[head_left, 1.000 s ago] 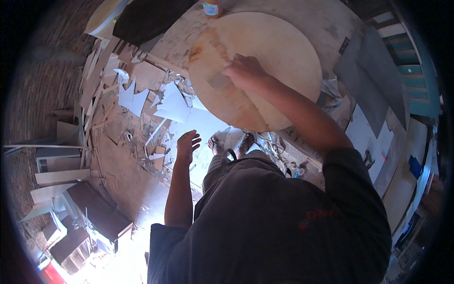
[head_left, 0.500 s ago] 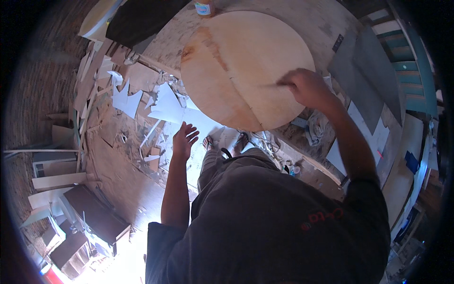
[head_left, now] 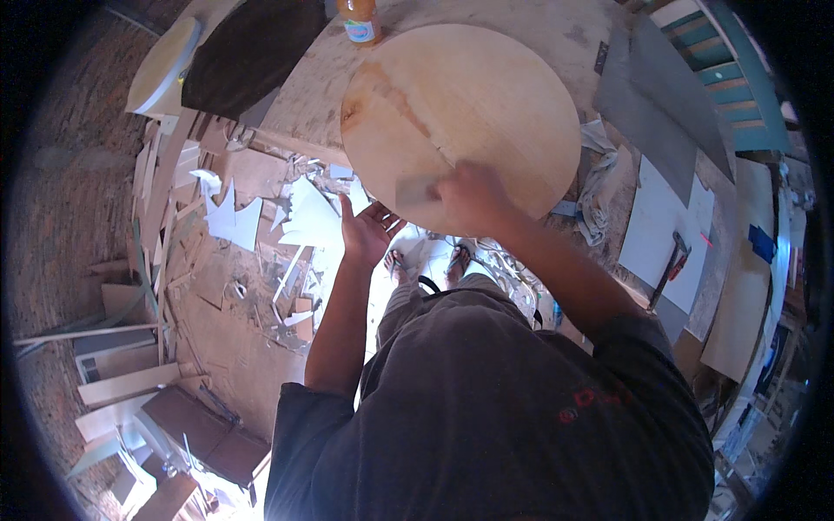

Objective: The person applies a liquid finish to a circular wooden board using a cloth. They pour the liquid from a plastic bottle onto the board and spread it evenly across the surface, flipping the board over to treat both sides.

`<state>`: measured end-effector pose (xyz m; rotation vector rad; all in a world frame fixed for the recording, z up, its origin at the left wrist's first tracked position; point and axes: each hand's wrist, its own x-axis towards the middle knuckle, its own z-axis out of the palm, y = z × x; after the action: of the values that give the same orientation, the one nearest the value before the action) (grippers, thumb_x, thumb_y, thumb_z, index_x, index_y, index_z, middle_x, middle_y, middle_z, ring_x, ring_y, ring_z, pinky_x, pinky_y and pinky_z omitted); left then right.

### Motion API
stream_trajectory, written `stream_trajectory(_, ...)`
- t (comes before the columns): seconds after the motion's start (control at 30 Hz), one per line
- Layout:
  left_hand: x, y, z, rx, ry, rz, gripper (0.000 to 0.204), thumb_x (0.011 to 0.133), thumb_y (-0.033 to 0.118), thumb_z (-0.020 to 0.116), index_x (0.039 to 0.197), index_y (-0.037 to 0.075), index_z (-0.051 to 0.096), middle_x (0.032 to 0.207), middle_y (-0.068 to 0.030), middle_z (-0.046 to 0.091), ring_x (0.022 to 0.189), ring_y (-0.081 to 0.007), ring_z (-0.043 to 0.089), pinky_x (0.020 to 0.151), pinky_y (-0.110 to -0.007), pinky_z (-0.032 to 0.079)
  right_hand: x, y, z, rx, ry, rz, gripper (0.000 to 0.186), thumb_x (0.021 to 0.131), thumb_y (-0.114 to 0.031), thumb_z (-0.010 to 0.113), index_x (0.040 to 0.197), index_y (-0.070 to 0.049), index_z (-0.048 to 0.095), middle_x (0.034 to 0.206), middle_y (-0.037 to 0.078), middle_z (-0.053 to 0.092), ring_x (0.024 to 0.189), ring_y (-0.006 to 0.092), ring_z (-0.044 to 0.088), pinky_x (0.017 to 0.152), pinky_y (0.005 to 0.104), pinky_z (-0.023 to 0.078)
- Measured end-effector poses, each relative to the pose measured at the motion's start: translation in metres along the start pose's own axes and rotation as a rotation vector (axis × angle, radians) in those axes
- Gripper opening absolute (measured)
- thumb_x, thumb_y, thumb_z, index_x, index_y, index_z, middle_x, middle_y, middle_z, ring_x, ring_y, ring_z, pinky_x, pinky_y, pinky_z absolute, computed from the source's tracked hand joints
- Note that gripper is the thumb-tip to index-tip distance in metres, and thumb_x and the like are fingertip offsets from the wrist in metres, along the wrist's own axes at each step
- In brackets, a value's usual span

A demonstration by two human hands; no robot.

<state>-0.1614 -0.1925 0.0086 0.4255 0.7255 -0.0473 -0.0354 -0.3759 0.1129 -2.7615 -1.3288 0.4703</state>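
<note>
A round, pale wooden board [head_left: 512, 104] with a brown stain and a dark seam lies on the workbench, its near edge jutting past the bench. My right hand [head_left: 473, 198] is closed over the board's near part, smeared by motion. From its fingers a thin, flat grey rectangular piece [head_left: 417, 189] reaches left, just over the wood; blur hides its exact kind. Beside the board's near left edge, my left hand [head_left: 369, 233] is open, palm up and fingers spread, holding nothing. Whether its fingertips touch the rim I cannot tell.
A bottle of orange liquid [head_left: 360, 22] stands behind the board. Right of it lie a crumpled cloth [head_left: 595, 187], grey sheets [head_left: 651, 95] and a hammer-like tool [head_left: 667, 271] on white sheeting. White scraps [head_left: 234, 217] and wood offcuts litter the floor at left.
My right hand has swept left and nearer across the board with the flat piece. My left hand has moved right, toward the board's edge. The view has shifted slightly, showing more of the bottle.
</note>
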Motion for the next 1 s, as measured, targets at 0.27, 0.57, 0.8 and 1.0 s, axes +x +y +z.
stream_trajectory(0.27, 0.027, 0.01, -0.007, 0.052, -0.06, -0.028, 0.091, 0.089, 0.071, 0.053, 0.136, -0.005, 0.039, 0.126, -0.0186, 0.05, 0.108, -0.0297, 0.055, 0.095, -0.044, 0.046, -0.153, 0.03, 0.02, 0.063, -0.016, 0.123, 0.032, 0.08, -0.021, 0.069, 0.111, -0.015, 0.072, 0.082, 0.008, 0.07, 0.08, 0.0318, 0.067, 0.07, 0.045, 0.053)
stream_trajectory(0.57, 0.026, 0.022, 0.014, 0.188, -0.102, -0.029, 0.07, 0.089, 0.052, 0.068, 0.139, 0.008, 0.045, 0.122, -0.0104, 0.052, 0.104, -0.0226, 0.054, 0.087, -0.039, 0.048, -0.231, 0.035, 0.058, 2.061, 1.032, 0.99, 0.047, 0.095, -0.031, 0.064, 0.135, -0.01, 0.052, 0.13, 0.01, 0.06, 0.119, 0.0268, 0.059, 0.092, 0.0532, 0.051)
stream_trajectory(0.8, 0.04, 0.036, 0.02, 0.209, -0.334, -0.062, 0.059, 0.09, 0.036, 0.07, 0.135, 0.008, 0.046, 0.131, -0.0115, 0.057, 0.117, -0.0228, 0.06, 0.086, -0.038, 0.057, -0.189, 0.051, 0.085, 2.463, 1.109, 0.651, 0.052, 0.098, -0.037, 0.055, 0.143, -0.015, 0.042, 0.143, 0.012, 0.049, 0.138, 0.0353, 0.042, 0.113, 0.0636, 0.025)
stream_trajectory(1.0, 0.018, 0.037, 0.036, 0.199, -0.36, 0.035, 0.066, 0.089, 0.028, 0.07, 0.142, 0.002, 0.04, 0.137, -0.0136, 0.053, 0.127, -0.0291, 0.053, 0.104, -0.046, 0.047, -0.174, 0.095, 0.103, 2.555, 0.887, 0.484, 0.051, 0.098, -0.035, 0.055, 0.144, -0.014, 0.043, 0.138, 0.018, 0.052, 0.129, 0.0404, 0.048, 0.111, 0.0663, 0.026)
